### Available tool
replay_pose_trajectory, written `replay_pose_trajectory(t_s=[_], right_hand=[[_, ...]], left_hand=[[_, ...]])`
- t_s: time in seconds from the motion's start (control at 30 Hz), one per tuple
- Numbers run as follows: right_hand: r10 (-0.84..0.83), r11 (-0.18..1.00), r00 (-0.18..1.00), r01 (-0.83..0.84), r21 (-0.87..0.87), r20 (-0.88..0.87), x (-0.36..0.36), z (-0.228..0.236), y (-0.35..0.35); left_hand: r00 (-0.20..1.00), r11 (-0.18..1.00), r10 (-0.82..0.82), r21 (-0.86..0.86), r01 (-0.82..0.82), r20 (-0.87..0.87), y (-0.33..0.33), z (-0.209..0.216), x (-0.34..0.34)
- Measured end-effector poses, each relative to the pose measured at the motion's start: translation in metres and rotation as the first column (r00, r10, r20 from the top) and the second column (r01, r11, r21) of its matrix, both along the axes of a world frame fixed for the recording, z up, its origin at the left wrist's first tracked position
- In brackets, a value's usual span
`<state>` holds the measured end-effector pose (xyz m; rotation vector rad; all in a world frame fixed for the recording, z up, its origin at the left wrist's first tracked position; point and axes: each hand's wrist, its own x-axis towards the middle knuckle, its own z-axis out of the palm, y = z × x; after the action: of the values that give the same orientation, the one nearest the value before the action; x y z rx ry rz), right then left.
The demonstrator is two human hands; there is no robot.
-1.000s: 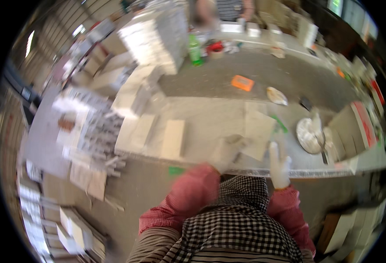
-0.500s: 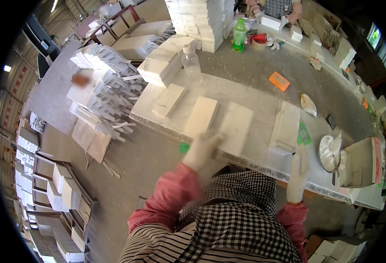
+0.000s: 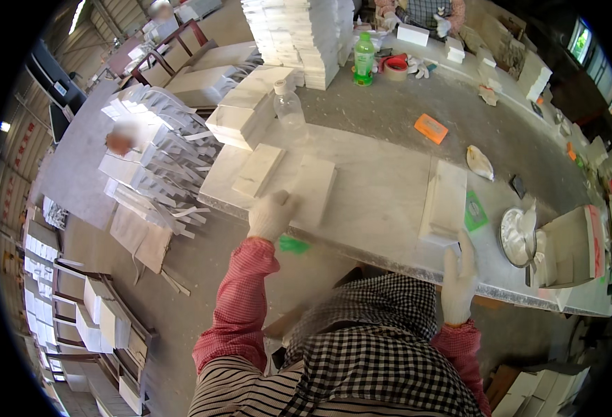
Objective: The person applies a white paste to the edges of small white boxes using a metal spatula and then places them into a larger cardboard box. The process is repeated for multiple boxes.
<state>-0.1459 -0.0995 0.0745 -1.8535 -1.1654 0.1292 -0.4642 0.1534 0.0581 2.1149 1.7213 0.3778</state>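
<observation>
My left hand [image 3: 271,215], in a white glove, is at the table's near edge. Its curled fingers meet the near left corner of a white stone tile [image 3: 314,186]; whether another piece lies under that tile I cannot tell. A second tile [image 3: 259,171] lies flat just to the left. My right hand [image 3: 458,281], also gloved, hangs over the table's front edge with fingers stretched out and holds nothing. Beyond its fingertips sits a small stack of white tiles [image 3: 448,200], with a green card [image 3: 475,211] beside it.
A metal bowl [image 3: 518,236] and an open box [image 3: 574,247] stand at the right. An orange block [image 3: 431,129], a clear bottle [image 3: 290,111] and a green bottle [image 3: 364,61] are farther back. Tall tile stacks [image 3: 288,42] rise behind. Across the table, a person [image 3: 417,17] handles white pieces.
My left hand has moved left. A blurred third tile has gone from its place right of the middle one. My right hand has shifted slightly, its fingers still stretched out.
</observation>
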Motion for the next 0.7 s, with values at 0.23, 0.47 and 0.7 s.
replay_pose_trajectory(t_s=[0.23,0.47,0.7], right_hand=[[0.070,0.997,0.997,-0.070,0.026,0.019,-0.011,0.002,0.003],[-0.018,0.999,0.997,0.014,0.046,0.071,-0.006,-0.008,-0.007],[-0.094,0.992,0.993,0.088,0.088,0.074,0.016,-0.013,-0.012]], left_hand=[[0.902,0.985,0.059,0.169,0.015,-0.428,-0.025,0.017,0.052],[0.899,0.988,0.155,0.087,-0.130,-0.410,-0.032,-0.005,0.084],[0.977,0.981,0.095,0.183,-0.060,-0.189,-0.055,-0.009,0.068]])
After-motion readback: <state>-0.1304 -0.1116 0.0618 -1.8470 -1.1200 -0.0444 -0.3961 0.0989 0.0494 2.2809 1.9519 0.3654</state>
